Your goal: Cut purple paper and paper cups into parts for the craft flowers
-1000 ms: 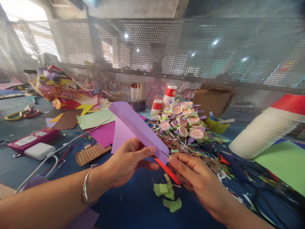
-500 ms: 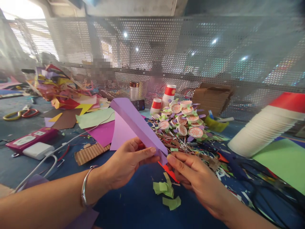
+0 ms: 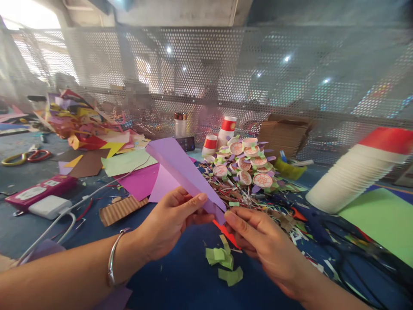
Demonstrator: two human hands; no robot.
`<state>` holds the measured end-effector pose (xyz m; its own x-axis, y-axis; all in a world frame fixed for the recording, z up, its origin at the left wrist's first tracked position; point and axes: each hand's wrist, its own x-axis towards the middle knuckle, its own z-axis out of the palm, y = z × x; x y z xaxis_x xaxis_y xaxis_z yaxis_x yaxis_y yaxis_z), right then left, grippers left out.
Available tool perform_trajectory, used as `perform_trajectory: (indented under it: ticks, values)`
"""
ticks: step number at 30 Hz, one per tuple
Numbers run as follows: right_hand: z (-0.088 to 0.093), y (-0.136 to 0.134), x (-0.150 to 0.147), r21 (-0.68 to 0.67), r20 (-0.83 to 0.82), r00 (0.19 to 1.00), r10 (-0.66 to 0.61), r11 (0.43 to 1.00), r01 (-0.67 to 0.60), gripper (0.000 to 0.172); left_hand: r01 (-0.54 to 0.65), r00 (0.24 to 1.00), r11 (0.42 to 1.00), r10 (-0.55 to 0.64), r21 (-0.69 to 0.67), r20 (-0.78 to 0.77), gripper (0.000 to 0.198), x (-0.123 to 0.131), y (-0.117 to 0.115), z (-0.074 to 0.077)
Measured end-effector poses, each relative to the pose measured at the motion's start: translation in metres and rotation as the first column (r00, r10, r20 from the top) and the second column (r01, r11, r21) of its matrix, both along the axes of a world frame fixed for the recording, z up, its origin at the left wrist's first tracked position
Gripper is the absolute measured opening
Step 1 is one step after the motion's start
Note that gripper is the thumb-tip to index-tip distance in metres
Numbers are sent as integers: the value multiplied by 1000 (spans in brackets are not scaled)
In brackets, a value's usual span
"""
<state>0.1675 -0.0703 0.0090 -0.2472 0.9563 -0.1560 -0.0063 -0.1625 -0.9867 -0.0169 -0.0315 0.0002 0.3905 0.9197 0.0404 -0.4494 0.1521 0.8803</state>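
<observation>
A folded sheet of light purple paper [image 3: 180, 170] slants up and to the left above the blue table [image 3: 180, 284]. My left hand [image 3: 171, 219] pinches its lower edge, thumb on top, a metal bangle [image 3: 112, 257] on the wrist. My right hand [image 3: 258, 241] grips the paper's near corner with curled fingers. A thin red strip [image 3: 227, 234] shows just under that corner, against my right fingers. Small green paper scraps [image 3: 224, 260] lie on the table below both hands.
A heap of round paper flowers and shreds [image 3: 247, 170] sits behind the hands. A lying stack of white and red cups [image 3: 358, 172] is at right, green paper [image 3: 383, 219] near it. Coloured sheets [image 3: 132, 165], corrugated card [image 3: 121, 209], charger [image 3: 48, 206] and scissors [image 3: 22, 157] lie left.
Both hands stay on the purple paper. The hands and the paper have shifted slightly lower and to the left in view, and my left thumb has slid a little up the fold.
</observation>
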Motion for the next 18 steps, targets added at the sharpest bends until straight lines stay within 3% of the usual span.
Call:
perform_trajectory:
  ticks: [5, 12, 18]
  values:
    - [-1, 1, -2, 32, 31, 999, -8, 999, 7, 42, -13, 996, 997, 20, 78, -92, 19, 0, 1, 0]
    - [-3, -1, -2, 24, 57, 998, 5, 1000, -7, 42, -77, 955, 969, 140, 237, -263, 19, 1, 0, 4]
    - [-5, 1, -1, 2, 57, 998, 30, 1000, -31, 42, -45, 968, 981, 89, 189, -233, 19, 1, -1, 3]
